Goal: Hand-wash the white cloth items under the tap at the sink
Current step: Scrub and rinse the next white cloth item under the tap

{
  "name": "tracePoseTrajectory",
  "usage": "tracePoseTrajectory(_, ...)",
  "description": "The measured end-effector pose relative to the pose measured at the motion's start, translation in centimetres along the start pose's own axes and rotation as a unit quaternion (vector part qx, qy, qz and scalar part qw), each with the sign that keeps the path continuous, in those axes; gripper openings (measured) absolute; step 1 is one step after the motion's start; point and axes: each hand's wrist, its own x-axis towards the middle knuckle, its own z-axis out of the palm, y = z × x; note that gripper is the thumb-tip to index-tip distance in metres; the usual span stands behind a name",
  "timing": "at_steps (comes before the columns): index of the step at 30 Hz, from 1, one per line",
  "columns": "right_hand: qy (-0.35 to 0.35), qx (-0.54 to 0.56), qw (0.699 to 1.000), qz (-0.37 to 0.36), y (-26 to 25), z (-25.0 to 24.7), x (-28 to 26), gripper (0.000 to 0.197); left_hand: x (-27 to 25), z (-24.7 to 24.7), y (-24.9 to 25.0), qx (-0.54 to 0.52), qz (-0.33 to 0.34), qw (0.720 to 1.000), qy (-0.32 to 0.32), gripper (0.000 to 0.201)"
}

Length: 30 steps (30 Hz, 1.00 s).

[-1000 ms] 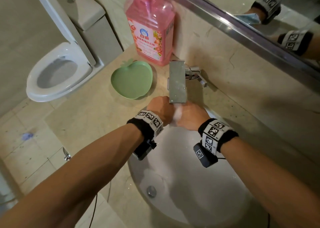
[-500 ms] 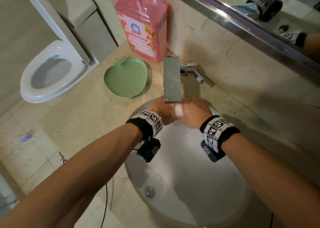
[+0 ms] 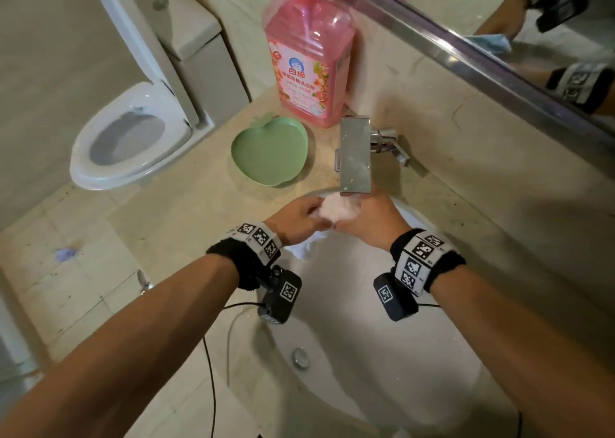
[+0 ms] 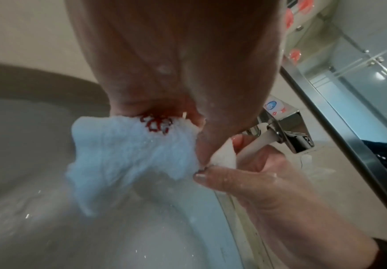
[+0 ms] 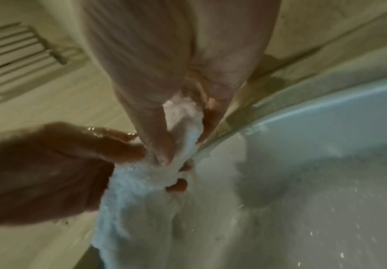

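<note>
A wet white cloth (image 3: 337, 208) with a small red stitched mark (image 4: 156, 123) is bunched between both hands under the square chrome tap (image 3: 354, 156). My left hand (image 3: 296, 216) grips its left part, fingers curled round it. My right hand (image 3: 367, 221) pinches the other end, thumb and fingers closed on the fabric (image 4: 224, 158). A loose tail of the cloth (image 5: 128, 214) hangs down into the white sink (image 3: 382, 371). Water runs from the spout (image 4: 260, 145) onto the cloth.
A pink detergent bottle (image 3: 307, 61) stands against the wall behind the tap, with a green apple-shaped dish (image 3: 269, 151) to its left on the beige counter (image 3: 173, 218). A toilet (image 3: 133, 138) lies further left. A mirror (image 3: 499, 38) runs along the wall at right.
The hands have spread slightly under the tap, and more of the white cloth now shows between them. The camera view has shifted a little.
</note>
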Motion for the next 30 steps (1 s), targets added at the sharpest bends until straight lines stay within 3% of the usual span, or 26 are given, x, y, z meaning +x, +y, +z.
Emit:
tracePoseTrajectory(7,0.026,0.114,0.991,0.06,0.7,0.0,-0.5,0.062,-0.5,1.3,-0.4,-0.064,-0.007,0.987,0.149,0.032)
tracePoseTrajectory(13,0.004,0.216,0.966,0.143,2.0,-1.3,-1.1,0.08,-0.1,1.6,0.6,-0.237,-0.007,0.969,0.066,0.029)
tracePoseTrajectory(16,-0.039,0.271,0.95,0.154,2.6,-1.3,-1.8,0.044,0.5,2.4,1.1,-0.297,-0.026,0.952,0.069,0.028)
tracePoseTrajectory(17,-0.036,0.267,0.952,0.145,2.6,-1.1,-2.0,0.031,0.7,2.6,1.2,-0.272,-0.026,0.958,0.086,0.025)
tracePoseTrajectory(19,-0.008,0.26,0.953,0.152,2.8,-0.9,-2.2,0.027,1.2,2.4,1.1,-0.139,-0.017,0.983,0.12,0.022)
tracePoseTrajectory(22,0.002,0.194,0.963,0.185,3.6,-1.4,-2.1,0.041,1.2,1.7,1.0,0.085,-0.024,0.988,0.131,0.043)
tracePoseTrajectory(24,-0.022,0.12,0.977,0.173,3.9,-1.8,-2.2,0.043,1.1,1.3,0.5,0.155,-0.034,0.979,0.124,0.06)
tracePoseTrajectory(27,-0.072,0.034,0.989,0.122,3.9,-2.3,-2.4,0.039,0.8,0.5,-0.4,0.113,-0.029,0.99,0.078,0.063)
tracePoseTrajectory(30,-0.082,0.047,0.992,0.081,3.7,-2.7,-2.2,0.045,0.2,-0.7,-0.9,0.006,0.016,0.999,0.045,0.042)
